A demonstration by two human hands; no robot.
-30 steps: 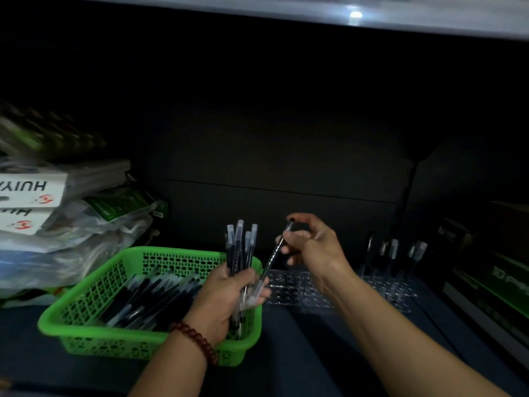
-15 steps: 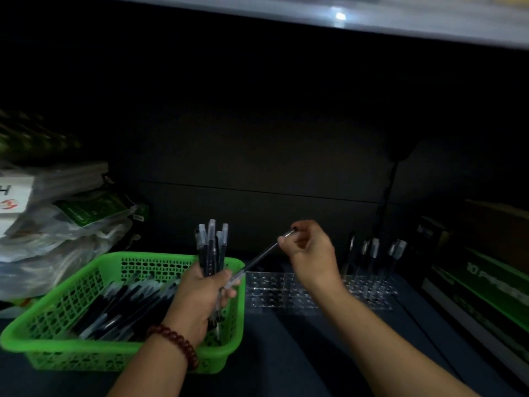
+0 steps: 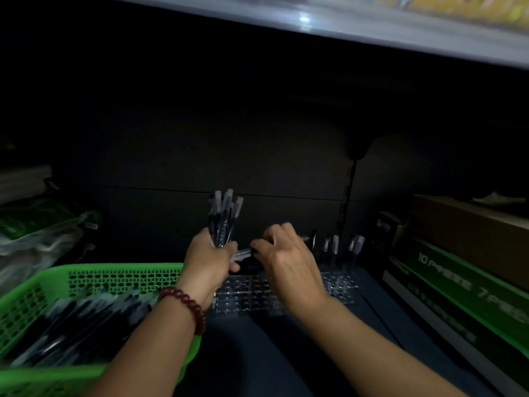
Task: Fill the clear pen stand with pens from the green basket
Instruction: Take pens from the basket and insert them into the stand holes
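Note:
My left hand (image 3: 207, 259) grips a bunch of black pens (image 3: 224, 216) upright, clear caps on top, just right of the green basket (image 3: 120, 272). Many more pens (image 3: 71, 319) lie in the basket. My right hand (image 3: 289, 262) pinches a single pen (image 3: 242, 254) that lies nearly level, its clear cap pointing at my left hand. Both hands hover above the clear pen stand (image 3: 249, 299), a low block of small holes on the dark shelf. Several pens (image 3: 333, 250) stand upright in the stand's far right part.
Plastic-wrapped packs (image 3: 37, 230) are piled at the left behind the basket. Green and black boxes (image 3: 458, 285) and a brown carton (image 3: 469, 233) line the right side. A dark back wall and an upper shelf (image 3: 343, 18) close in the space.
My right hand has lowered and tipped its pen from slanting upward to almost level, close to my left hand. The view has shifted right, so the basket now sits further left.

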